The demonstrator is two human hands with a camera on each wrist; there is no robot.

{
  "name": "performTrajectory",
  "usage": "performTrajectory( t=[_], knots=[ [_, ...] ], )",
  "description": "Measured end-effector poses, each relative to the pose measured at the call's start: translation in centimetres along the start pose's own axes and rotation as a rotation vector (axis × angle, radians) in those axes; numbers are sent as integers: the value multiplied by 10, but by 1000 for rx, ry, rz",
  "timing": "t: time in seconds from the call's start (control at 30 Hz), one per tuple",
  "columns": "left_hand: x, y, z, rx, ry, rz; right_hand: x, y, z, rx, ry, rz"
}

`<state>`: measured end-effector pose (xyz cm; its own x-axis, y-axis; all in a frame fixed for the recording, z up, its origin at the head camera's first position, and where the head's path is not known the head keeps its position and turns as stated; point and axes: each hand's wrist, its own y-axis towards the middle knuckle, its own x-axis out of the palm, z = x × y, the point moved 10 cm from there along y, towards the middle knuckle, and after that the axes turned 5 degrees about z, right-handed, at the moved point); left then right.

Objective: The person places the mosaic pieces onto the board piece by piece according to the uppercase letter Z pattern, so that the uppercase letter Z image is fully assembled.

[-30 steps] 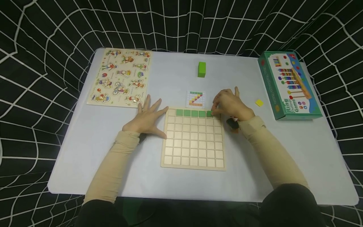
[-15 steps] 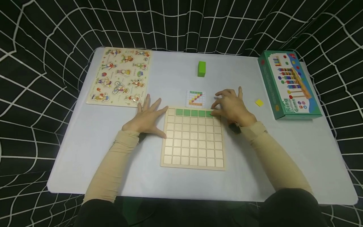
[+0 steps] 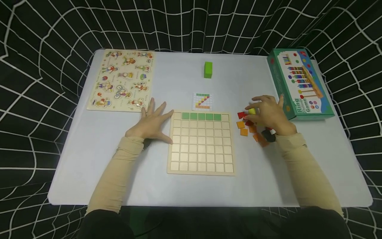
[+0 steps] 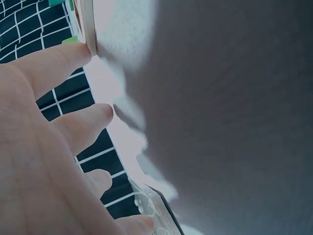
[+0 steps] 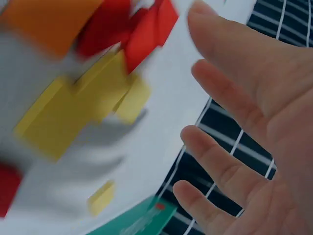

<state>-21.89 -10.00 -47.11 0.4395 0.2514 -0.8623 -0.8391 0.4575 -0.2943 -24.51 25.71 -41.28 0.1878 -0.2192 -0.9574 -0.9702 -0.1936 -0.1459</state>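
Note:
A wooden grid board (image 3: 193,140) lies mid-table, with a row of several green tiles (image 3: 201,117) in its top row. My left hand (image 3: 150,124) is spread along the board's left edge, thumb and index finger touching it. To the right of the board, my right hand (image 3: 270,113) hovers over a pile of loose tiles, partly hiding them. Orange tiles (image 3: 244,132), red tiles (image 3: 241,115) and a yellow tile (image 3: 252,111) show around its fingers. In the right wrist view, its fingers are apart and hold nothing, beside blurred yellow tiles (image 5: 105,88) and red tiles (image 5: 146,39).
Above the board lies a small pattern card (image 3: 203,101). A green block (image 3: 208,70) stands farther back. A picture puzzle board (image 3: 122,79) occupies the left rear, and a green game box (image 3: 301,84) the right rear. Netting (image 3: 185,30) surrounds the table.
My right hand has left the last green tile in the top row and moved right, over the loose tiles. The left hand stays at the board's edge. The head view has shifted slightly.

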Motion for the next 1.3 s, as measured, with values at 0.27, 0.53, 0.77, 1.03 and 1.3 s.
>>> performTrajectory(
  t=[0.27,0.53,0.77,1.03,1.3],
  knots=[
    [0,-2,-3,-7,-19,7,1,-13,28,52,15,1],
    [1,-2,-5,-8,-17,12,5,-21,42,87,-18,-13],
    [-1,-3,-4,-6,-16,15,6,-25,45,90,-25,-19],
    [-2,-3,-2,-7,-23,16,6,-26,24,13,-50,44],
    [-2,-1,1,3,-5,11,15,-23,13,8,-46,40]
  ],
)
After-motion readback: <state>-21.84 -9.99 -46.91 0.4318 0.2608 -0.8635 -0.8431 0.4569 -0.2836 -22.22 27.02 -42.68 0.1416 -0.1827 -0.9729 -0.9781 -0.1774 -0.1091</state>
